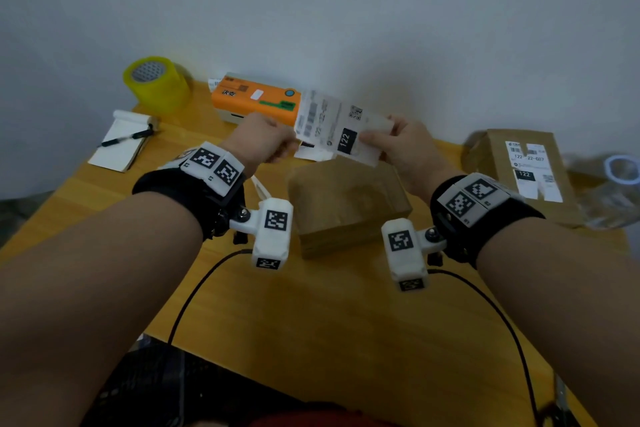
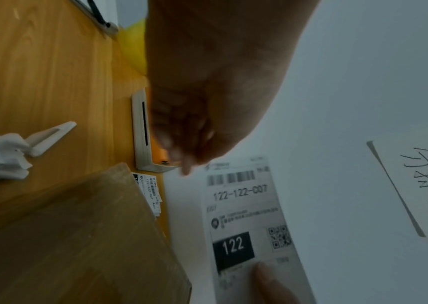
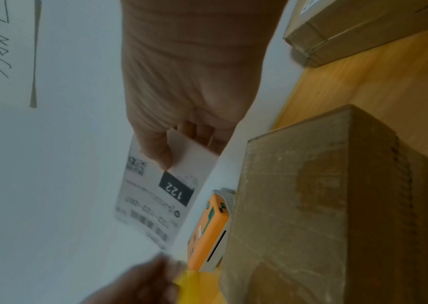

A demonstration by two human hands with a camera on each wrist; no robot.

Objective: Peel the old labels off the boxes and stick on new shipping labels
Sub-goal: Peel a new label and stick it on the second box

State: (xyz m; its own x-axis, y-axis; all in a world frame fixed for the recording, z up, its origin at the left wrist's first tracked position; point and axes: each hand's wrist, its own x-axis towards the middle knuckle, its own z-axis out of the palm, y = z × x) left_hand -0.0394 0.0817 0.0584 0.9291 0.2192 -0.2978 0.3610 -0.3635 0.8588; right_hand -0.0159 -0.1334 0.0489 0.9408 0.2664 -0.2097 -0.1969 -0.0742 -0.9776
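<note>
R hand (image 1: 398, 142) thumb pinches label (image 1: 337, 128) (above box (image 1: 346, 204)); L hand (image 1: 266, 139) at opposite edge.

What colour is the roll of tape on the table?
Yellow; the roll of tape shows best in the head view.

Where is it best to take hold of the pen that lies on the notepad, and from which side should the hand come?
Probably at the middle of its barrel, from above. The pen lies flat and slanted across the notepad, so finger and thumb can close across its thin body. The left hand is nearer, but now it pinches the shipping label.
</note>
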